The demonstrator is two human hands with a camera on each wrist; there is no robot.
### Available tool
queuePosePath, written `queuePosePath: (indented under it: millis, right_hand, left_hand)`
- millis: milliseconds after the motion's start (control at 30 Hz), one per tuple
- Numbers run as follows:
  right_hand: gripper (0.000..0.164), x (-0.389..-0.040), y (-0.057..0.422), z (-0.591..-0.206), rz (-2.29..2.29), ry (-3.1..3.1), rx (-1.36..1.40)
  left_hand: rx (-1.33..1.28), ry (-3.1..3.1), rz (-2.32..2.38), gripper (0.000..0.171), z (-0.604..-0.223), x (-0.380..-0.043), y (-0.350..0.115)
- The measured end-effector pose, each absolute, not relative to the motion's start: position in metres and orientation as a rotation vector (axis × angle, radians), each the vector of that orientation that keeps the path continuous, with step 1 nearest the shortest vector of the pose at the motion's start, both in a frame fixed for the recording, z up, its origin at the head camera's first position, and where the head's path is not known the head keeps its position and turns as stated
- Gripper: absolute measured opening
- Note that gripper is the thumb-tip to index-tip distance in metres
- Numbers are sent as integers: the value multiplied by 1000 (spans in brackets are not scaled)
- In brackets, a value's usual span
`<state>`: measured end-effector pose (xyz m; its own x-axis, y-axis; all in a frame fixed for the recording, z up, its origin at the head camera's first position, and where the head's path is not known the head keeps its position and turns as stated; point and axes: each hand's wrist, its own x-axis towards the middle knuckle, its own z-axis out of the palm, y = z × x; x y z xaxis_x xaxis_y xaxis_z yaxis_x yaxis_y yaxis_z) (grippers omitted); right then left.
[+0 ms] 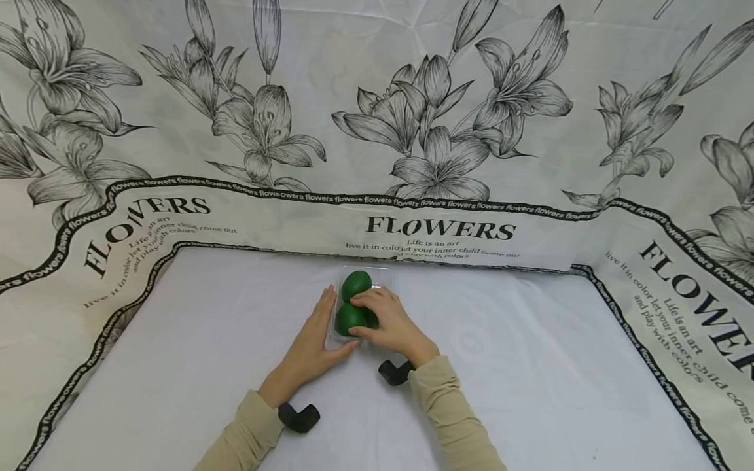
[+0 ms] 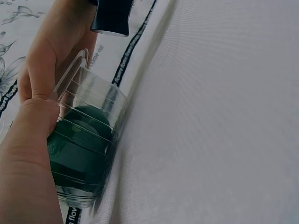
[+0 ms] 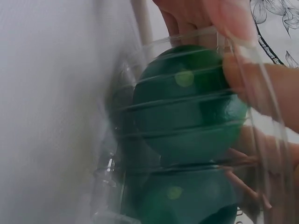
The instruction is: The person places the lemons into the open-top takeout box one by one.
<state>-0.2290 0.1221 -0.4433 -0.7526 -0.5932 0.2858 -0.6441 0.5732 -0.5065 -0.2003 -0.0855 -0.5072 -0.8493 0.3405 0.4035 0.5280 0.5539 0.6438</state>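
Smooth green egg-shaped pieces sit in a clear plastic box (image 1: 338,294), its ribbed wall (image 2: 84,179) close up in the left wrist view. One green piece (image 1: 356,285) lies at the far end, another (image 1: 350,320) at the near left. My right hand (image 1: 390,320) reaches over the box from the right, index finger and thumb curved round a third green piece (image 1: 372,318), which it partly hides. Along the box's left side my left hand (image 1: 311,343) rests with fingers straight, its thumb stretched toward the near edge.
A white cloth (image 1: 518,366) covers the table. Behind it and at both sides hangs a flower-printed curtain (image 1: 442,229). Black wrist mounts (image 1: 299,417) sit under both wrists, close above the cloth.
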Motion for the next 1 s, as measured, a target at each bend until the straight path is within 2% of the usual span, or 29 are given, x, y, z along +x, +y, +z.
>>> queuePosePath:
  millis: [700,1000]
  right_hand:
    - [48,-227,117,-445,693,-2737,1089]
    - [41,-230,121,-444,887,-2652,1119]
  left_hand:
    - [-728,-2564,-1160,103,-509,-199,-86]
    - [-725,-2536,-1206,102,-509,-200,-86]
